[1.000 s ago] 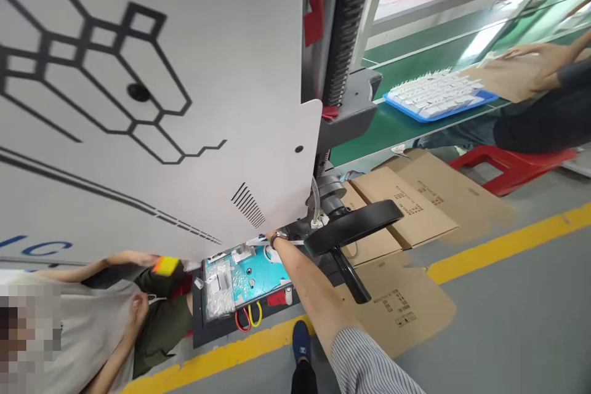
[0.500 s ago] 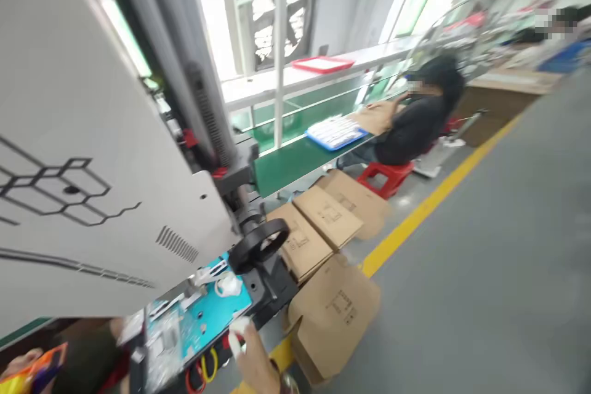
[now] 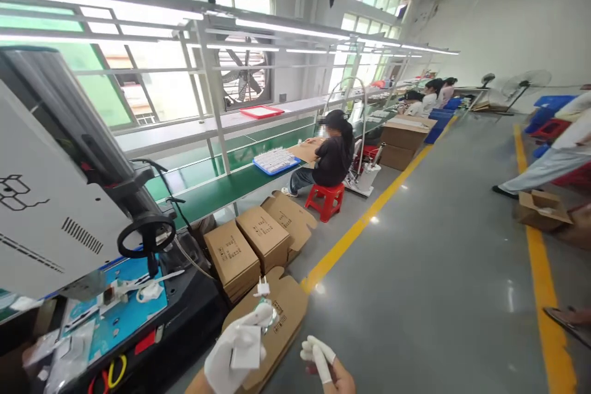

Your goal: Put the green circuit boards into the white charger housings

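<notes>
My left hand, in a white glove, is at the bottom middle, closed around small white parts. A square white plastic piece lies against its fingers. Above the fingertips sticks up a white two-pin plug, with something shiny and greenish below it. To the right, my right hand wears white finger cots. Its fingers are bent but apart, with nothing visible between them. Behind my left hand lies a flattened cardboard box.
At left stands a machine with a black handwheel and a blue work surface bearing white parts. Cardboard boxes are stacked beside it. A seated person works at the green bench. A yellow line runs along the floor.
The tilted, blurred view has levelled and swung away from the machine. My gloved left hand with the white parts has come into view. My right hand is now away from the machine's edge.
</notes>
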### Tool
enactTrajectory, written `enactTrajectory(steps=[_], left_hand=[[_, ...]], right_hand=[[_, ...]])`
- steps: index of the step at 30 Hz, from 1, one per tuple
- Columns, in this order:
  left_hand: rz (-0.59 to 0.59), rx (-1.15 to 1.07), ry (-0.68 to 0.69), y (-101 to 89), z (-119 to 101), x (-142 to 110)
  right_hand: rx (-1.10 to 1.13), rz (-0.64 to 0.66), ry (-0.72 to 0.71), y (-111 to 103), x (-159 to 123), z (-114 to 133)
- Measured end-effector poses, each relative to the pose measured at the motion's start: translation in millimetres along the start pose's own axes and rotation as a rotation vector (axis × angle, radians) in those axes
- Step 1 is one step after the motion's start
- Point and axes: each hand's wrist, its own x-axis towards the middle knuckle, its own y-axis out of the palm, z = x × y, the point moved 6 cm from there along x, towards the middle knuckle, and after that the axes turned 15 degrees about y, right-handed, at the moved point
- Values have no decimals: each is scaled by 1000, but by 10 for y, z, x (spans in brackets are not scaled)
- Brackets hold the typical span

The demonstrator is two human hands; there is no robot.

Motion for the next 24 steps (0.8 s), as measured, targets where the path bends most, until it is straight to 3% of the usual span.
enactTrajectory(steps=[3, 6, 9, 11, 15, 17, 22, 24], left_hand=[[81, -9, 64, 710, 248, 178], [245, 80, 45, 1344, 459, 440], [378, 309, 76, 1903, 701, 740], [430, 501, 207, 2266, 855, 969], [551, 765, 477, 3013, 1275, 1567], [638, 812, 558, 3395, 1537, 1979], [865, 813, 702, 4450, 2041, 3111], [849, 798, 699, 4852, 2135, 3566]], right_hand=[[75, 16, -16, -653, -132, 252], [171, 113, -19, -1096, -215, 543], [263, 154, -32, -1475, -101, 835], [306, 179, -40, -1718, 102, 1003], [360, 215, -37, -2262, 771, 1282], [393, 162, -27, -2618, 1217, 1409], [614, 6, -63, -3736, 2367, 1851], [739, -25, -96, -4244, 2738, 2088]])
